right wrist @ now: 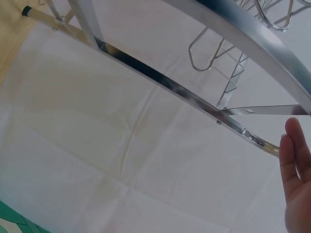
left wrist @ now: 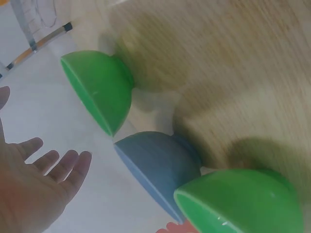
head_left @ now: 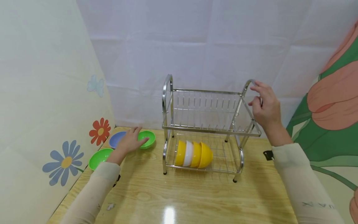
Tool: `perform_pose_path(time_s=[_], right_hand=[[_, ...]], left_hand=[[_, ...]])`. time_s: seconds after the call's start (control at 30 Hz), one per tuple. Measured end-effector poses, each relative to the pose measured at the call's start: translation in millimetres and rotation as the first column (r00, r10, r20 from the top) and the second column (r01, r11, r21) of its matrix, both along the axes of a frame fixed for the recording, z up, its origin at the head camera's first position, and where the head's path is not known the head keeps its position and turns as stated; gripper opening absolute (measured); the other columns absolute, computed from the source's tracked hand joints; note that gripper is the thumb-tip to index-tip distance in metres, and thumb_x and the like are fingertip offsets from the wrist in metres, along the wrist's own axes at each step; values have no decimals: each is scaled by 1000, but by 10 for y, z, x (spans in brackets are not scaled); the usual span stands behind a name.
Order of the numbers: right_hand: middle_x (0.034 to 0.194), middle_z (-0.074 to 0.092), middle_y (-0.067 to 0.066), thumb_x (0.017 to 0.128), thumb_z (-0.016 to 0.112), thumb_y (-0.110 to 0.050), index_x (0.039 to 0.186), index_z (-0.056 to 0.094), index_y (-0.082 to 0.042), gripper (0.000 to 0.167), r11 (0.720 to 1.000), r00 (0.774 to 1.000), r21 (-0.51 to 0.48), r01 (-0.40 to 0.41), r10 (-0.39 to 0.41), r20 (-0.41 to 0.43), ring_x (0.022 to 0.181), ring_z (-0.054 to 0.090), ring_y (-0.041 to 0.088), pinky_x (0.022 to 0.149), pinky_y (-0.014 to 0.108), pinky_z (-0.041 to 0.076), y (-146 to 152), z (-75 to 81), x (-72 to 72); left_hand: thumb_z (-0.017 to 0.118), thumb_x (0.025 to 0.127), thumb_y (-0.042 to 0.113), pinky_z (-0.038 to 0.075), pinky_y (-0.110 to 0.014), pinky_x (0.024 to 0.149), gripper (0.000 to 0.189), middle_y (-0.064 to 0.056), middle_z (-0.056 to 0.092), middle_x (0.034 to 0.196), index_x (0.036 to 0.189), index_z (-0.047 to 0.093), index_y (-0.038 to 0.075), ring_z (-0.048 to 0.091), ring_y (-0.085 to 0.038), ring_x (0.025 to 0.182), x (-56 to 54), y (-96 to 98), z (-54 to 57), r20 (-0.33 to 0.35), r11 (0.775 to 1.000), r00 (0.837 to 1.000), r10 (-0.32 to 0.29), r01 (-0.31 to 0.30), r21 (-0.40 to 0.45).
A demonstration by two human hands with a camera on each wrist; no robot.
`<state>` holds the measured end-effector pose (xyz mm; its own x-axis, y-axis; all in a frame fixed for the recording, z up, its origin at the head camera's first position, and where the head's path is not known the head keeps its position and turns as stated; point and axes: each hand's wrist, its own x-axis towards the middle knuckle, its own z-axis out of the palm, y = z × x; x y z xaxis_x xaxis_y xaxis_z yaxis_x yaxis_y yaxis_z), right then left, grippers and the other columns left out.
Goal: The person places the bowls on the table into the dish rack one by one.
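My left hand (head_left: 129, 140) hovers with fingers spread over the small bowls at the table's back left corner. Just right of it is a green bowl (head_left: 149, 138); a blue bowl (head_left: 116, 138) sits behind its wrist, and another green bowl (head_left: 99, 157) lies to the left. In the left wrist view, the palm faces up beside the bowls and holds nothing. Beside the upper right curve of a two-tier metal dish rack (head_left: 213, 131) is my right hand (head_left: 266, 104), fingers loosely bent. The right wrist view shows its fingertips (right wrist: 293, 127) right at the rail.
On the rack's lower tier, yellow bowls (head_left: 206, 155) and a white bowl (head_left: 188, 153) stand on edge in a nested row. The upper tier has wire slots. A white cloth (head_left: 190, 46) hangs behind the wooden table (head_left: 145, 196), with floral panels at both sides.
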<state>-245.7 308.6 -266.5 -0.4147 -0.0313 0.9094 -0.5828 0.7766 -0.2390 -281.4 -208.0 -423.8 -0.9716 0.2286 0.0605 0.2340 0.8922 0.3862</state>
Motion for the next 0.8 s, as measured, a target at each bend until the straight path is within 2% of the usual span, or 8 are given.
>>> perform_pose_path(time_s=[0.33, 0.63, 0.8], right_hand=[[138, 62, 13, 89, 47, 6, 121, 68, 1, 39, 1000, 1000, -13, 8, -9, -15, 76, 45, -32, 67, 2, 34, 16, -14, -25], [138, 62, 13, 89, 47, 6, 121, 68, 1, 39, 1000, 1000, -6, 9, -9, -17, 76, 45, -32, 60, 2, 32, 9, -32, -15], [138, 62, 12, 88, 48, 9, 121, 69, 1, 40, 1000, 1000, -12, 4, -4, -12, 75, 45, -31, 63, 2, 34, -7, -27, 0]], left_hand=[[55, 99, 55, 33, -69, 110, 85, -31, 27, 158, 158, 27, 0, 27, -52, 144, -27, 35, -123, 36, 999, 999, 18, -19, 27], [55, 99, 54, 33, -68, 111, 86, -34, 28, 156, 156, 28, -5, 29, -54, 142, -53, 15, -222, 71, 998, 997, 26, -30, 49], [54, 99, 57, 33, -68, 111, 87, -32, 28, 157, 157, 27, -3, 28, -53, 143, -52, 18, -261, 93, 997, 995, 46, -52, 59]])
